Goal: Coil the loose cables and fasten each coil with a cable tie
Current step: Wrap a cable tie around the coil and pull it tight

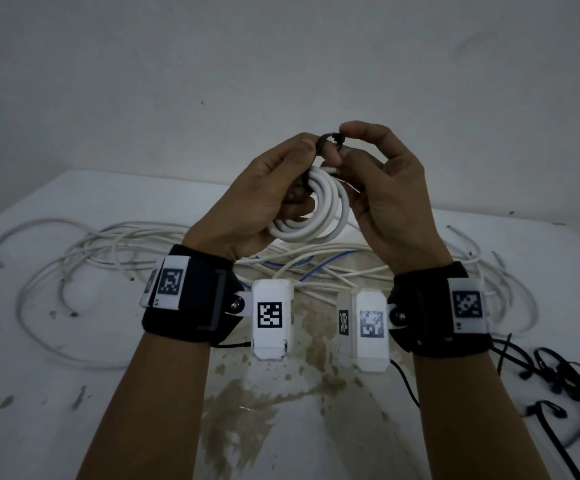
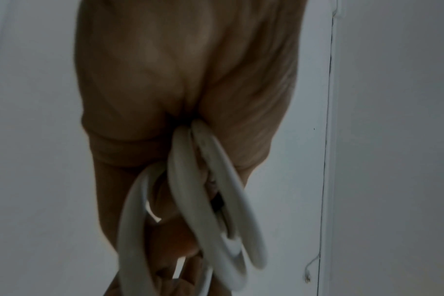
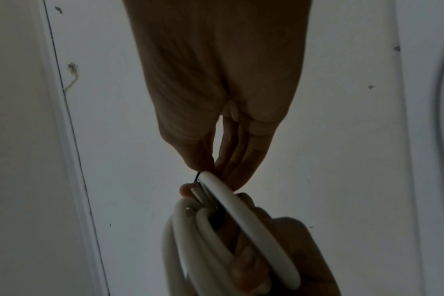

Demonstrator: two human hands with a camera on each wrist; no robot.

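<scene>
While the left hand [image 1: 267,192] grips one white cable coil [image 1: 311,216], the right hand [image 1: 382,188] pinches one black cable tie [image 1: 330,142] looped over it. Loose white cables [image 1: 108,251] and one blue cable [image 1: 319,268] sprawl on the table [image 1: 73,393]

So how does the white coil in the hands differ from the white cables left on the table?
The white coil is wound into tight stacked loops; the white cables on the table sprawl in wide loose curves. The coil is held up off the surface by the left hand and has a black cable tie looped at its top, pinched by the right hand; the table cables lie untied. Both are white round cable.
</scene>
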